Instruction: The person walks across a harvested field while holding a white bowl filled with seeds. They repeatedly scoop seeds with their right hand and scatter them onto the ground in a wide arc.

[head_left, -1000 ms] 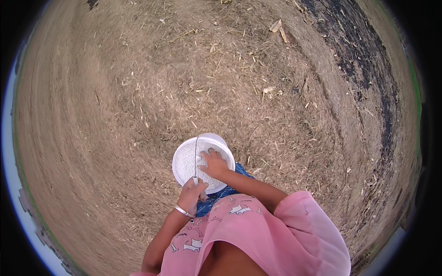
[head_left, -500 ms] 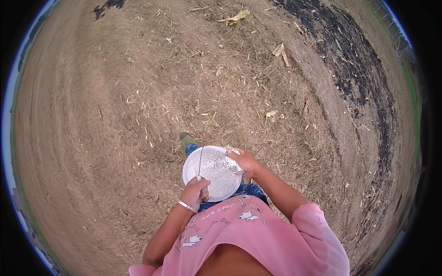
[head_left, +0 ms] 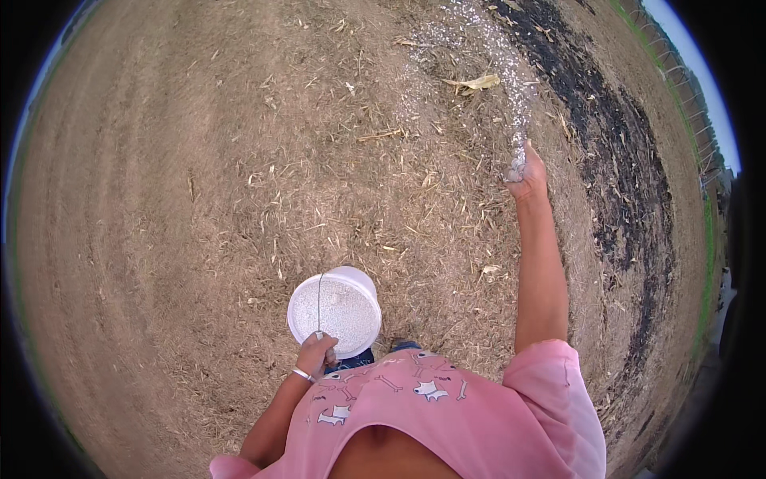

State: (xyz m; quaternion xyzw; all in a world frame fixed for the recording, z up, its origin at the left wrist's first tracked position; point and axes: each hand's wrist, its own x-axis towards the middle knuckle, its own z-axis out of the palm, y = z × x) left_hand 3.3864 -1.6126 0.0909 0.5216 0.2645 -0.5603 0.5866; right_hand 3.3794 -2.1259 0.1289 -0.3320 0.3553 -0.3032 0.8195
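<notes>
My left hand (head_left: 318, 351) is closed round the grip of a thin wire handle (head_left: 319, 299), and a white bucket (head_left: 363, 281) hangs from it in front of my body. White granules (head_left: 339, 315) fill the inside of the bucket, which tilts slightly. Far out to the front right, my right arm is stretched away from me. A stream of loose white granules (head_left: 520, 100) flies off my right hand (head_left: 528, 172), whose thumb stands apart from its loosely curled, dusty fingers. Some of the granules may still lie in the palm; I cannot make that out.
Dry brown soil (head_left: 215, 207) littered with straw bits spreads all round. A pale dry husk (head_left: 476, 82) lies ahead. Along the right runs a strip of black, burnt-looking ground (head_left: 622, 176). A fence (head_left: 690, 100) and green growth border the far right.
My right hand has left the bucket and swung forward and right, releasing granules through the air. The bucket, held by my left hand, has shifted a little left.
</notes>
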